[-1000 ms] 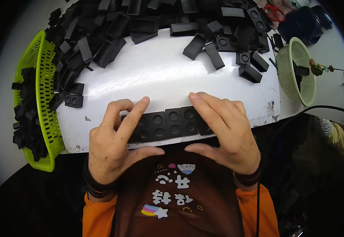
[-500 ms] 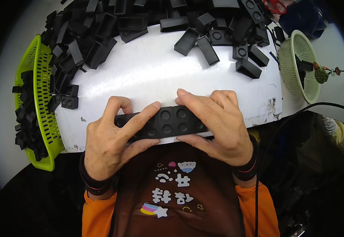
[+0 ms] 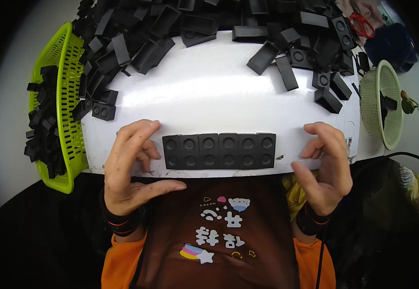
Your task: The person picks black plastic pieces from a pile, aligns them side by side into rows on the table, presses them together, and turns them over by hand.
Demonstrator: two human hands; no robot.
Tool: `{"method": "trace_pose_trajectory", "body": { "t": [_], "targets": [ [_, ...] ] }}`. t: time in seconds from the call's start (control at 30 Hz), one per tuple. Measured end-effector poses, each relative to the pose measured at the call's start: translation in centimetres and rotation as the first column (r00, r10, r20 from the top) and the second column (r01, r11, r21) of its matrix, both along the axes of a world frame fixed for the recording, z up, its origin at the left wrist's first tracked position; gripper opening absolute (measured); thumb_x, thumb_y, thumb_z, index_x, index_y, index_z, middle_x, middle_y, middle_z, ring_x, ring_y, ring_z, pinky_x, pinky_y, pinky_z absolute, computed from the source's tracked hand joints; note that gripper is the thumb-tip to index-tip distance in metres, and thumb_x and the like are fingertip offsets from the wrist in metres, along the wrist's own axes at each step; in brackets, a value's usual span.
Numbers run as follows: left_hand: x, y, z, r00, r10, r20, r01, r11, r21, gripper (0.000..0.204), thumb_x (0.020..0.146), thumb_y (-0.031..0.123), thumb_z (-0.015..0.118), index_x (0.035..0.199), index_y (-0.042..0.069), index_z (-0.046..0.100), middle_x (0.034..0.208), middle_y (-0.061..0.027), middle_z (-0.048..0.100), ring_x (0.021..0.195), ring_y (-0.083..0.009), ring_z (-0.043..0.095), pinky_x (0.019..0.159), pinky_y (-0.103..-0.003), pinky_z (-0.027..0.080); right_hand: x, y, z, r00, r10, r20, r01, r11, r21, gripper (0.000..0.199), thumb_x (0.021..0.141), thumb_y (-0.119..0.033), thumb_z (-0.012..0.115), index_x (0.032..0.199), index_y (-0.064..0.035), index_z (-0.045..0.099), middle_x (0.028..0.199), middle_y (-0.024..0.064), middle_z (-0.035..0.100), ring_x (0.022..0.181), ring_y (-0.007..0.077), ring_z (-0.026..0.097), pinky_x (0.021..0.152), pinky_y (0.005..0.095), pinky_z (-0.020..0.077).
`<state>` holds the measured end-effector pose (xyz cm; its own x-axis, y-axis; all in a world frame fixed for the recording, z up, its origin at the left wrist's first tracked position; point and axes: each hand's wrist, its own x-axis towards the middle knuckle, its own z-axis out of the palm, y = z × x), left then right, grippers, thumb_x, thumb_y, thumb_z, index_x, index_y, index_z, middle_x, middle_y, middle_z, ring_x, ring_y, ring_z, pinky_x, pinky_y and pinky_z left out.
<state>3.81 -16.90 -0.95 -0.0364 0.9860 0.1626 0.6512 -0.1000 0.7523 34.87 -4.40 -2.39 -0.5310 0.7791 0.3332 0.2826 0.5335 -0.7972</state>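
Note:
A row of black rectangular blocks (image 3: pixel 219 152) lies near the front edge of the white tabletop (image 3: pixel 204 106). The blocks stand side by side, each with two round dimples on top, and thin seams show between them. Off the row's left end, my left hand (image 3: pixel 131 168) is open, its thumb stretched toward the row's lower corner. My right hand (image 3: pixel 326 168) is open beyond the right end, fingers curved and apart from the blocks. Neither hand holds anything.
A heap of loose black blocks (image 3: pixel 200 21) spreads along the far side. At left stands a green basket (image 3: pixel 70 103) with small black pieces; at right, a pale basket (image 3: pixel 371 98) holds a few. Red-handled scissors (image 3: pixel 362 25) and a dark blue container (image 3: pixel 390 47) sit far right.
Both hands have let go of the block row and moved apart, the right one farther out to the right. The row now lies uncovered on the table. The view has shifted slightly.

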Motion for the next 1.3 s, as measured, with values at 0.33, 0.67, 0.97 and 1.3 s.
{"method": "trace_pose_trajectory", "body": {
  "t": [0.33,0.67,0.97,1.3],
  "targets": [
    [2.1,0.5,2.6,0.988,-0.089,0.127,0.104,0.988,-0.116,0.03,0.076,0.006,0.084,0.101,-0.006,0.073,0.103,-0.0154,0.061,0.063,-0.0103,0.051,0.054,-0.024,0.043,-3.5,-0.9,3.6,0.956,0.276,0.103,-0.253,0.947,-0.196,0.023,0.076,-0.001,0.08,0.098,0.0004,0.073,0.106,0.0156,0.063,0.057,0.0139,0.056,0.049,0.0269,0.0419],
    [0.1,1.3,0.8,0.987,0.162,-0.017,-0.163,0.985,-0.06,0.04,0.081,0.017,0.082,0.111,-0.005,0.067,0.103,-0.0125,0.062,0.081,-0.0193,0.059,0.068,-0.031,0.047,-2.4,0.8,1.6,0.986,-0.012,0.166,0.02,0.998,-0.051,0.042,0.081,-0.012,0.08,0.115,0.006,0.063,0.11,0.0152,0.06,0.08,0.0231,0.061,0.065,0.0343,0.0496],
    [1.2,-0.1,0.2,0.993,0.093,0.067,-0.101,0.988,0.117,0.067,0.058,0.017,0.093,0.118,-0.001,0.068,0.109,-0.0149,0.064,0.1,-0.0286,0.06,0.089,-0.039,0.047,-1.6,-0.5,0.5,0.993,0.093,0.075,-0.094,0.996,0.009,0.062,0.067,-0.007,0.086,0.122,0.0038,0.061,0.118,0.0183,0.059,0.101,0.0316,0.056,0.088,0.0438,0.0447],
    [1.6,2.3,0.0,0.994,-0.082,-0.078,0.099,0.964,0.248,0.069,0.059,0.009,0.092,0.119,-0.004,0.061,0.112,-0.0219,0.068,0.106,-0.0367,0.063,0.097,-0.05,0.046,-4.4,0.8,-0.4,0.957,0.207,-0.204,-0.166,0.965,0.202,0.064,0.068,-0.002,0.086,0.124,0.0078,0.056,0.115,0.0266,0.066,0.108,0.0443,0.065,0.094,0.0484,0.0527]
  ]
}}
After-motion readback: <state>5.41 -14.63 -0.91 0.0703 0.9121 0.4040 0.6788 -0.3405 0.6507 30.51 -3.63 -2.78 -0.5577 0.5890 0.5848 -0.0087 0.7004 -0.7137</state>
